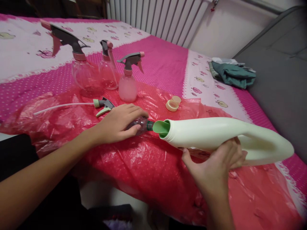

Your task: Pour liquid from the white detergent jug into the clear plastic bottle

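My left hand (122, 124) is wrapped round a small clear bottle (142, 124) with a green ring at its neck. Its lower part is hidden under my fingers. My right hand (216, 163) grips a large pale green jug (206, 129) from beneath, tipped almost onto its side. The jug's green spout (161, 127) points left and meets or nearly meets the bottle's mouth; whether they touch I cannot tell, nor can I make out any liquid between them. Behind my left hand lies a grey and green spray head (105, 103) with a thin white tube.
Three pink-and-grey spray bottles stand at the back left: a large one (83, 73), a middle one (108, 73) and a small cloudy one (128, 88). A cream cap (173, 103) rests on the red plastic sheet (144, 179). Folded clothes (232, 73) lie near the grey headboard (275, 57).
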Tool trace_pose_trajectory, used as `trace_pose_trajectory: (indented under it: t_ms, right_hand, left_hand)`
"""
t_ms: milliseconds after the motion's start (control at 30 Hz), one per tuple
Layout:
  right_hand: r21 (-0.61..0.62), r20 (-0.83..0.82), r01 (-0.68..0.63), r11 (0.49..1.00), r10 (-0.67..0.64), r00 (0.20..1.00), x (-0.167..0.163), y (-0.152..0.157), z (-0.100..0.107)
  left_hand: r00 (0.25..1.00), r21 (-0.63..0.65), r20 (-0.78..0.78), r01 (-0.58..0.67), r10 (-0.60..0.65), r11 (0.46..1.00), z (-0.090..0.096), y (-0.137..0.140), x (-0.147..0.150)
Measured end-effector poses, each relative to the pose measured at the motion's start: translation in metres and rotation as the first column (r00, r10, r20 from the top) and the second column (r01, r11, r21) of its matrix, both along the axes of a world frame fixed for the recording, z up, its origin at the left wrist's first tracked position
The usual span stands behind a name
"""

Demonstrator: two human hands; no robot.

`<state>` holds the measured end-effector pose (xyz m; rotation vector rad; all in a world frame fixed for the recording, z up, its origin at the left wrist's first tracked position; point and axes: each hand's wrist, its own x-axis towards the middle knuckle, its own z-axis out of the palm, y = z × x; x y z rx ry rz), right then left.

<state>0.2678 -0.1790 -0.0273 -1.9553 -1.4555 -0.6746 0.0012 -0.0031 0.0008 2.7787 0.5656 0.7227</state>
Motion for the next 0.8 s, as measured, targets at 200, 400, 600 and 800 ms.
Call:
trace_pose_trajectory:
  t_ms: [200, 400, 600, 800]
  right_hand:
    - [-0.018, -0.029, 0.012, 1.0, -0.013, 0.999, -0.0003, 0.0002, 0.0007]
    - [-0.01, -0.02, -0.014, 1.0, 0.013, 1.0, -0.0008, -0.0003, 0.0025]
    - [-0.026, -0.049, -0.02, 0.999, 0.019, 0.999, -0.0005, -0.0013, 0.003]
    - [-0.024, -0.053, -0.012, 1.0, 0.011, 0.999, 0.0004, -0.0013, 0.0025]
  left_hand:
    - [1.0, -0.015, -0.01, -0.005, 0.004, 1.0, 0.0014, -0.0007, 0.0008]
    - [1.0, -0.026, -0.007, -0.007, 0.007, 1.0, 0.0017, -0.0008, 0.0005]
    - [1.0, -0.02, -0.002, 0.003, -0.003, 1.0, 0.0006, -0.0003, 0.0004]
    - [1.0, -0.009, -0.006, -0.001, 0.001, 1.0, -0.0005, 0.0005, 0.0004]
